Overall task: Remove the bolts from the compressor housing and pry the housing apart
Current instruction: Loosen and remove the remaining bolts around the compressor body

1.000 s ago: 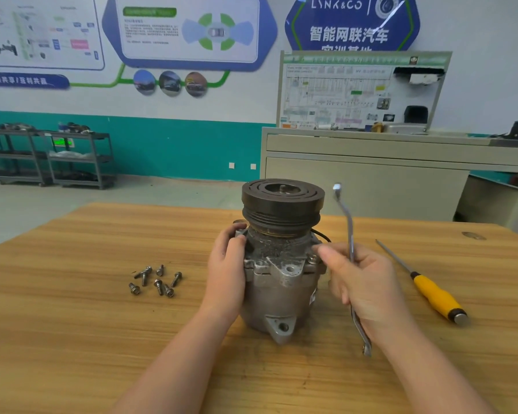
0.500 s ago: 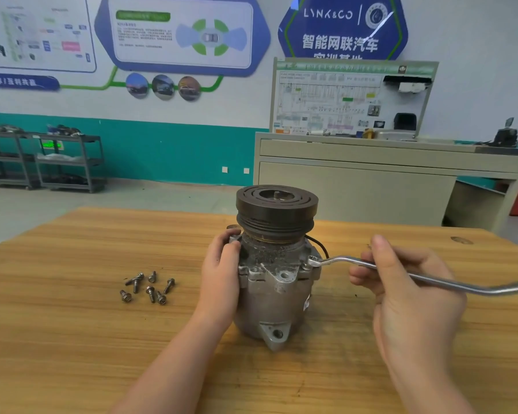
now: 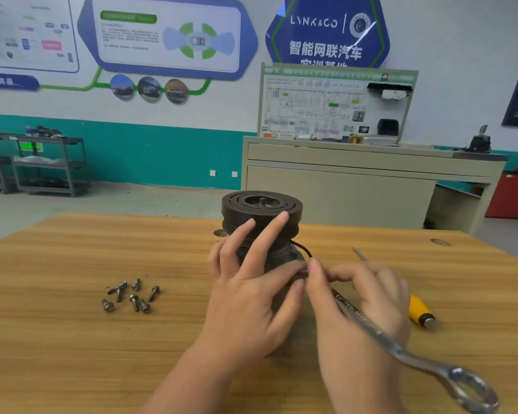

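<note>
Hiding compressor housing [image 3: 284,255]: left hand [image 3: 245,297]

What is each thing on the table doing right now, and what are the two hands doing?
compressor: upright on the table, pulley on top.
left hand: fingers spread against the compressor.
right hand: holds the wrench at the compressor's side.
wrench: slanted, ring end toward the camera.
bolts: out, loose in a pile.
screwdriver: lying untouched, partly hidden behind the right hand.

Bright, even indoor light; glare streak on the wall sign [image 3: 362,34]; wide-angle bending at the edges.
</note>
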Tool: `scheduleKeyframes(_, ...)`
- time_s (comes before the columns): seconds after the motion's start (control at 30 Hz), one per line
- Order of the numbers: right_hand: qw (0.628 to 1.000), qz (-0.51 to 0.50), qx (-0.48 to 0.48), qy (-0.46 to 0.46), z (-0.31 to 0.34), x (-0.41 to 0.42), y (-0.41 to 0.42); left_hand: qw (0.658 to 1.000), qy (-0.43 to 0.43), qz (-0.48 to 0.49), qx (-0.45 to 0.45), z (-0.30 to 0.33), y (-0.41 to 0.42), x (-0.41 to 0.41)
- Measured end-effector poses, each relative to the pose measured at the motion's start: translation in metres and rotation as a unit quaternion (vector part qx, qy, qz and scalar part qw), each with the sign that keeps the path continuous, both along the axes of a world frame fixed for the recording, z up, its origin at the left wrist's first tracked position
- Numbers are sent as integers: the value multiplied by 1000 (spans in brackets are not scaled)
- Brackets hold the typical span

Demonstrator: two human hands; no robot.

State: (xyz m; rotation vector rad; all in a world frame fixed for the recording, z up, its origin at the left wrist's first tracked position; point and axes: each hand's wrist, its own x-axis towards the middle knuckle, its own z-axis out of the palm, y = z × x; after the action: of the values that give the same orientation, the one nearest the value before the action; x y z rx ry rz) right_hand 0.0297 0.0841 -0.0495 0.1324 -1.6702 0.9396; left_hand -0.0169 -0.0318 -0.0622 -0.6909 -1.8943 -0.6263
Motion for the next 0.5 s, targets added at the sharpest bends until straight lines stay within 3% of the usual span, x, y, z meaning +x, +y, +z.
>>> scheduleKeyframes(0.07, 998, 8, -53, -36, -1, 3, -7, 1000, -18, 10, -11, 0, -1, 0)
scheduleKeyframes(0.13, 967, 106, -218, -76, 0, 3, -15, 1000, -24, 11, -10, 0, -1, 1)
scheduleKeyframes(0.2, 876, 234, -412, -87, -1, -3, -13, 1000, -26, 12, -1, 1, 2, 2)
scheduleKeyframes(0.27, 792, 299, -521, -109, -2, -13, -1, 1000, -20, 15, 9, 1, 3, 1)
scheduleKeyframes(0.4, 678, 380, -603, -181, 5, -44, 21, 999, -2, 35, 13, -2, 8, -1)
scheduleKeyframes(0.47, 667, 414, -582, -213, 12, -60, 29, 998, 3, 50, 24, -3, 11, -1)
scheduleKeyframes(0.5, 679, 425, -555, -223, 18, -67, 31, 998, 7, 54, 32, -3, 11, -3)
